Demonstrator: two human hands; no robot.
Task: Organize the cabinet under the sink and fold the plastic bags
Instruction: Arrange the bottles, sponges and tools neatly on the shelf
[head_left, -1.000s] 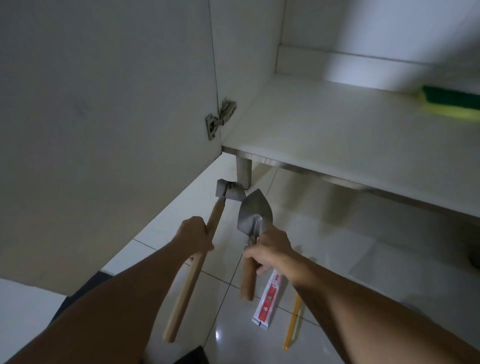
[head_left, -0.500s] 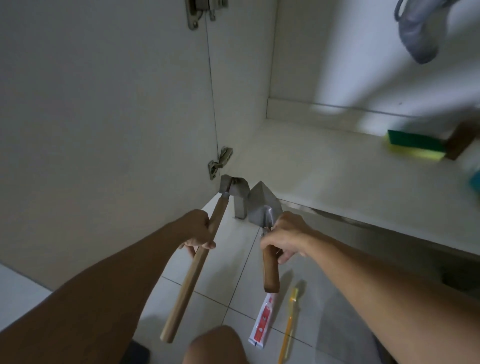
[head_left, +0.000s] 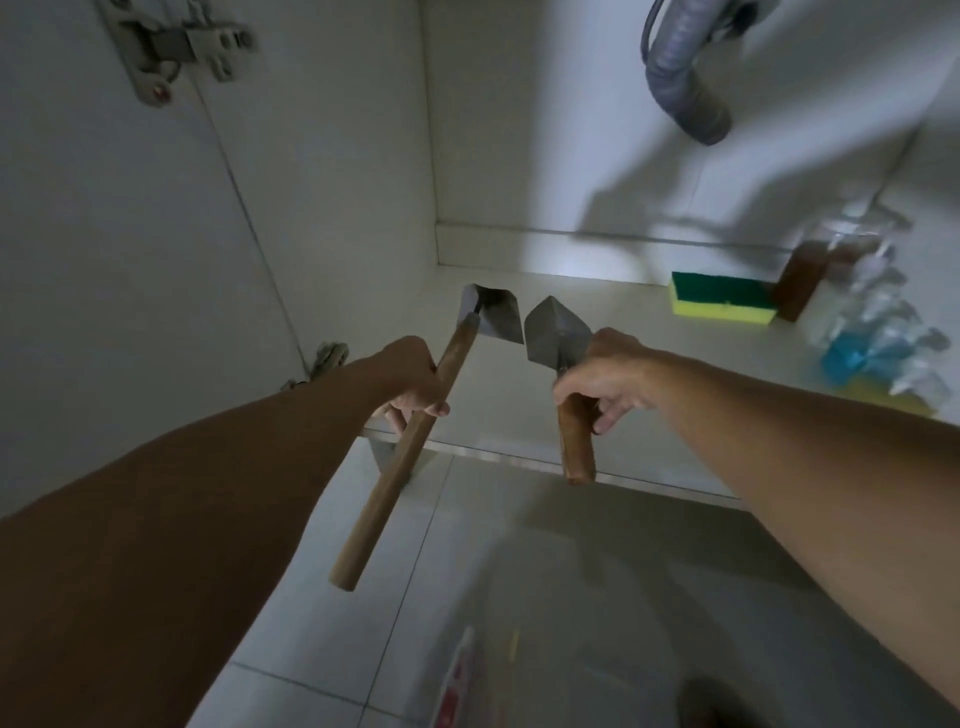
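My left hand (head_left: 410, 382) grips the hoe (head_left: 415, 415) mid-handle: long axis runs diagonally, blade up toward the cabinet (head_left: 519, 395) back, butt down-left over the floor. My right hand (head_left: 602, 374) pinches the trowel (head_left: 563, 364) at the top of its handle: near vertical, tip up. Both blades sit just beside each other above the cabinet floor's front-left. Sponge (head_left: 722, 304) lies at the back right.

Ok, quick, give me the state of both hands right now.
Left hand: closed around the long wooden handle of the hoe.
Right hand: closed around the short wooden handle of the trowel.
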